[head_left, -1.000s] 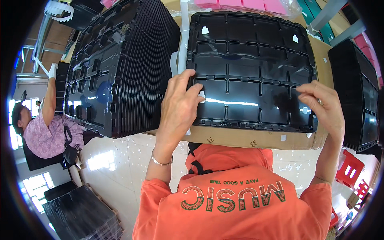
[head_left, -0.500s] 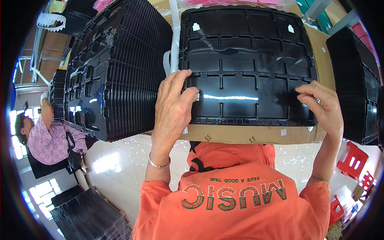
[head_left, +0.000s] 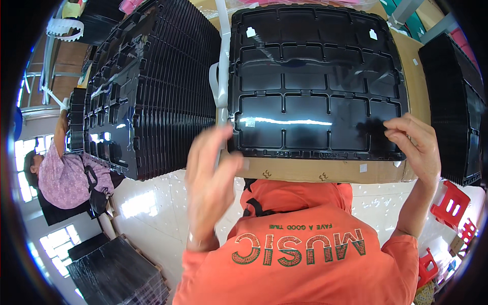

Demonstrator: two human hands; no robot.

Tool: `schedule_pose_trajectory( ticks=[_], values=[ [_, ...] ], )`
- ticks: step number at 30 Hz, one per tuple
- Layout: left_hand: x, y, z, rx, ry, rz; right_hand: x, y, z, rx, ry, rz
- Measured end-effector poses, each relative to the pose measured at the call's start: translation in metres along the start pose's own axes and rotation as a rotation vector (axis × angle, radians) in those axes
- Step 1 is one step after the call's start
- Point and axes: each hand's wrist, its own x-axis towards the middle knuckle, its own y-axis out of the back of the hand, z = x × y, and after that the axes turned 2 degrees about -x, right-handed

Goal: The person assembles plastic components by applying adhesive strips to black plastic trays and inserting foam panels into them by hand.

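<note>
A black plastic tray (head_left: pixel 305 109) with a grid of shallow cells lies on a cardboard box (head_left: pixel 305 172) in front of me. Small white labels show at its far left (head_left: pixel 250 32) and far right (head_left: pixel 373 34). One pale label (head_left: pixel 250 122) sits in the near-left cell. My left hand (head_left: pixel 209 183), smeared by motion, is just off the tray's near-left corner, thumb and fingers apart. My right hand (head_left: pixel 416 146) hovers by the near-right edge, index finger and thumb curled close together; anything between them is too small to make out.
A tall stack of black trays (head_left: pixel 175 91) stands on the left, another stack (head_left: pixel 452 112) on the right. White strapping (head_left: pixel 223 51) runs beside the tray. Red stools (head_left: pixel 450 204) stand at the right. A person in a patterned top (head_left: pixel 71 175) works at far left.
My left hand has drawn back from the tray toward me, leaving a pale label visible in the near-left cell. My right hand stays in nearly the same place.
</note>
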Motion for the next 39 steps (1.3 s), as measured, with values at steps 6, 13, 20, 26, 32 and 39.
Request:
schedule_pose_trajectory(
  ticks=[6, 13, 20, 26, 32, 39],
  values=[
    [0.016, 0.016, -0.004, 0.012, 0.123, -0.142, 0.045, 0.028, 0.029, -0.299, -0.003, 0.152],
    [0.18, -0.076, -0.091, 0.076, 0.019, -0.009, 0.157, 0.034, 0.106, -0.659, 0.022, 0.152],
    [0.2, -0.1, -0.122, 0.203, -0.076, -0.007, 0.16, 0.02, 0.115, -0.681, 0.036, 0.142],
    [0.197, -0.097, -0.124, 0.23, 0.065, -0.041, 0.167, 0.025, 0.112, -0.521, -0.079, 0.05],
    [0.188, -0.096, -0.114, 0.262, 0.109, 0.003, 0.164, 0.018, 0.104, -0.64, -0.045, 0.101],
    [0.191, -0.088, -0.116, 0.237, 0.16, -0.049, 0.176, 0.033, 0.097, -0.496, -0.174, -0.094]
  ],
)
